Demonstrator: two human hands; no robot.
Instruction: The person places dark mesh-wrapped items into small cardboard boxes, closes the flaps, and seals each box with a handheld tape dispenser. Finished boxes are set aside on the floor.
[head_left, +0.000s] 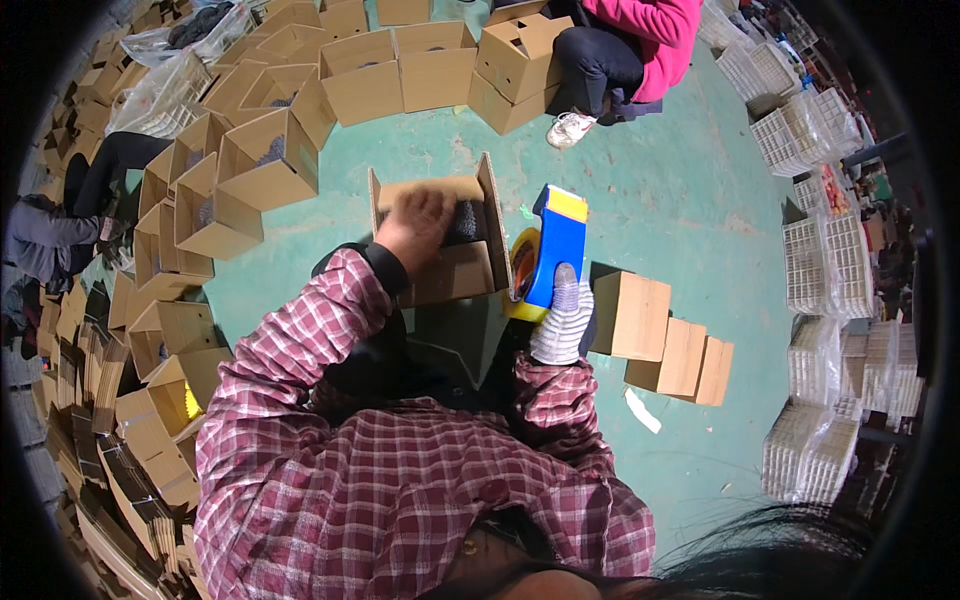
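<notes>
Before me on the floor stands a small cardboard carton (454, 276), its side flaps upright and its near flap lying inward. Dark grey knobbly material (466, 219) shows through the gap in its top. My left hand (420, 225), bare and blurred, is over the top by the far flap; its fingertips are not clear, so I cannot tell if they grip anything. My right hand (561, 322), in a grey-and-white striped glove, holds a blue and yellow tape dispenser (559, 244) upright beside the carton's right flap. A roll of tape (525, 261) sits on the dispenser's left side.
Several closed cartons (630, 315) stand in a row to the right, near a white scrap (643, 410). Open cartons (266, 161) curve around the left and far side. A person in pink (637, 45) sits beyond; another person (52, 232) is at left. White plastic crates (825, 262) line the right.
</notes>
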